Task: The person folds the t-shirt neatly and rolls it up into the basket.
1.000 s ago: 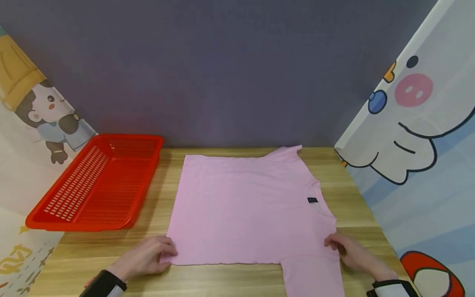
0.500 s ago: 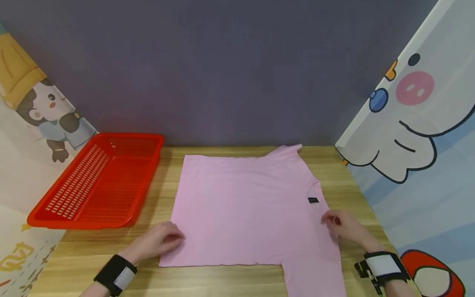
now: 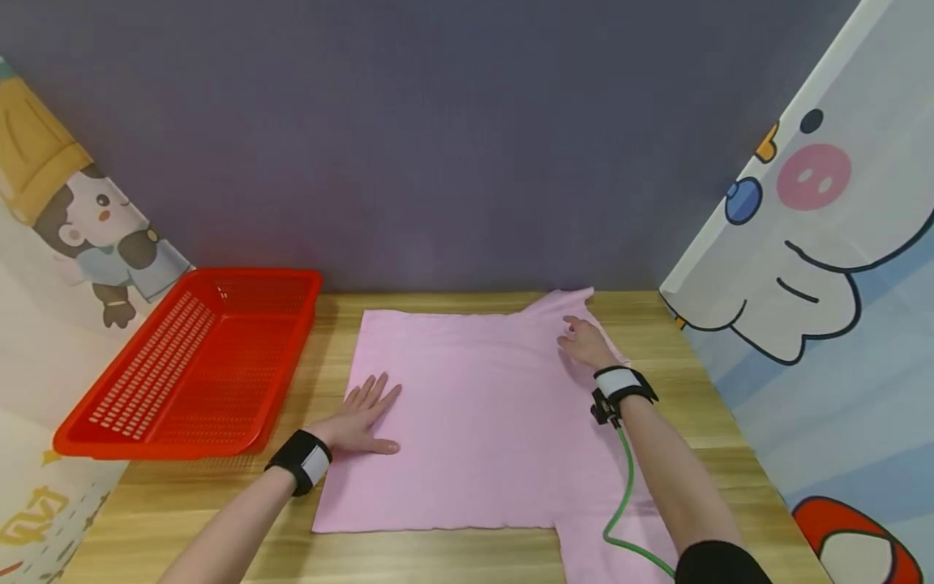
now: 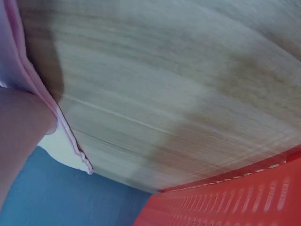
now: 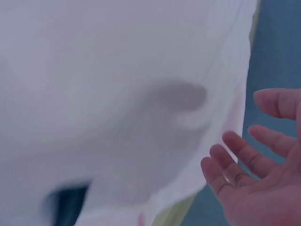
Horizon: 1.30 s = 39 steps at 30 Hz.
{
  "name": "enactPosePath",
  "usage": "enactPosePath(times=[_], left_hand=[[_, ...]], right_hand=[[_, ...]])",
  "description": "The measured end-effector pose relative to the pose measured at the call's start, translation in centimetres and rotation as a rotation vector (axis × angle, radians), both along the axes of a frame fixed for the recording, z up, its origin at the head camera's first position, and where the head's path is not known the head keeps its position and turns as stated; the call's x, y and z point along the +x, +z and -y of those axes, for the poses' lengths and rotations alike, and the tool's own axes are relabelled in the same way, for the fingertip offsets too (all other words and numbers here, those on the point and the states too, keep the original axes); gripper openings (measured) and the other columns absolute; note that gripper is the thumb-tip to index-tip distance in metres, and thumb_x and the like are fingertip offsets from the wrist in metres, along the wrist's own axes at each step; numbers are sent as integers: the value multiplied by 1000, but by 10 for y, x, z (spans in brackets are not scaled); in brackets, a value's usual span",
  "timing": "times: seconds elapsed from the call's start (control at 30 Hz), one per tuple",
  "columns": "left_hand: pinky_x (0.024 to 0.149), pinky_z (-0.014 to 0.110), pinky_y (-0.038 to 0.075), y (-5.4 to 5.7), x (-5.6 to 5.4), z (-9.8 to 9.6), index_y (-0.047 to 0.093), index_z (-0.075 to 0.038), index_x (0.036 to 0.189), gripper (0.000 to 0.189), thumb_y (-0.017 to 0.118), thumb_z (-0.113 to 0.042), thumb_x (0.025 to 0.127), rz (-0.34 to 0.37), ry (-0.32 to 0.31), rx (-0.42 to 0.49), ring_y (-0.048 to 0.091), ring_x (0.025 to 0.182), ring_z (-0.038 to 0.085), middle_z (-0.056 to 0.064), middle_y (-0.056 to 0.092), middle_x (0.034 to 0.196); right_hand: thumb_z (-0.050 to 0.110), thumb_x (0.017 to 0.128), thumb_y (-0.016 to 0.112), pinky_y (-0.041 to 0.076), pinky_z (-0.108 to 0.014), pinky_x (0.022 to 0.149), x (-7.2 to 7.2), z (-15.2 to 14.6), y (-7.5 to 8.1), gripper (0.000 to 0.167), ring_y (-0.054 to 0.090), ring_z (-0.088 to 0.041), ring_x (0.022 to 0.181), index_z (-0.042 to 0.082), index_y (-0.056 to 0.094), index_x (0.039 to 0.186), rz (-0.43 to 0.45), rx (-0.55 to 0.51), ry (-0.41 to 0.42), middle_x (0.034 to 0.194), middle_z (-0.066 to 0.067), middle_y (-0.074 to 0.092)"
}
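Observation:
A pink T-shirt lies spread on the wooden table, its hem at the left and its neck at the right. One sleeve reaches toward the front edge. My left hand rests with fingers spread over the hem side. Over the far shoulder, near the raised sleeve corner, is my right hand. In the right wrist view its fingers are parted and loosely bent, holding nothing, and the shirt's dark neck label is blurred. My right forearm covers the neckline in the head view.
A red plastic basket with perforated sides stands at the left of the table. A dark grey wall rises behind, with cartoon-printed panels on both sides. A green cable trails from the right wristband across the shirt.
My left hand has left the near hem corner, moved up and spread its fingers on the shirt. My right hand has gone from the near shoulder, past the neck, to the far shoulder.

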<state>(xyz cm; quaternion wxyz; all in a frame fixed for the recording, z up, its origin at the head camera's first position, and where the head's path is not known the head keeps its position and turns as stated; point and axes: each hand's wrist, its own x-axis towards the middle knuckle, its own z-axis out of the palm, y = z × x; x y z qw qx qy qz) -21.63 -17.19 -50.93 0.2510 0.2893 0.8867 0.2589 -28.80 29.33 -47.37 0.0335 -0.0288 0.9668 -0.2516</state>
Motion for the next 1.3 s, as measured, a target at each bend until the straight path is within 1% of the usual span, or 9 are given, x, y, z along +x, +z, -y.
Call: enactPosePath(times=[0.17,0.3,0.47,0.57,0.7,0.93,1.03,1.17,1.3], left_hand=[[120,62,-17,-3,1,2,10,-9,162,114,72,-62,81,58,7,46,-20,152,46,23,-16,167],[119,63,-17,-3,1,1,10,-10,162,113,72,-61,82,54,-2,53,-19,152,46,23,-16,167],[121,60,-18,-16,-1,0,5,-15,163,116,68,-69,80,33,4,-10,-21,154,41,17,-18,168],[122,57,-18,-24,-2,-2,3,-18,162,118,67,-72,79,31,20,-63,-22,155,36,12,-20,169],[122,55,-19,-26,-5,-2,4,-19,162,118,70,-68,78,40,48,-64,-22,155,35,10,-19,169],[122,55,-19,-16,-4,-1,5,-18,163,117,69,-69,79,62,56,-59,-21,156,35,11,-18,169],[121,57,-19,-11,-2,0,6,-16,163,117,69,-67,79,68,42,-38,-21,155,38,14,-18,169],[120,60,-18,-6,-2,1,8,-13,162,114,71,-62,81,70,29,-16,-21,153,42,19,-17,168],[122,58,-19,-14,-4,0,5,-15,163,115,70,-65,81,52,35,-56,-22,155,37,13,-19,169]], right_hand=[[24,100,46,34,-67,110,-36,33,-6,60,34,-58,136,-4,33,152,33,36,-78,144,-40,41],[30,102,44,33,-65,108,-54,51,-9,51,24,-53,137,-2,50,141,37,135,-132,147,-32,31],[29,102,42,25,-63,115,-69,57,-14,46,24,-47,143,-2,62,129,56,237,-151,149,-27,37],[29,103,40,25,-63,116,-75,55,-20,47,32,-46,143,-1,60,133,108,256,-189,149,-26,44],[24,103,39,35,-63,111,-81,51,-29,43,45,-47,134,-3,60,131,122,241,-254,140,-29,54],[18,101,44,46,-58,104,-83,42,-28,37,56,-49,124,-2,59,128,206,174,-359,134,-29,59],[16,98,45,51,-57,96,-82,38,-26,30,62,-47,116,-2,61,115,229,145,-365,127,-28,64],[14,93,46,54,-54,84,-82,32,-28,16,66,-44,104,2,56,87,184,137,-307,112,-26,67],[12,92,51,55,-55,78,-80,30,-26,16,68,-44,97,4,54,78,29,167,-262,104,-26,69]])
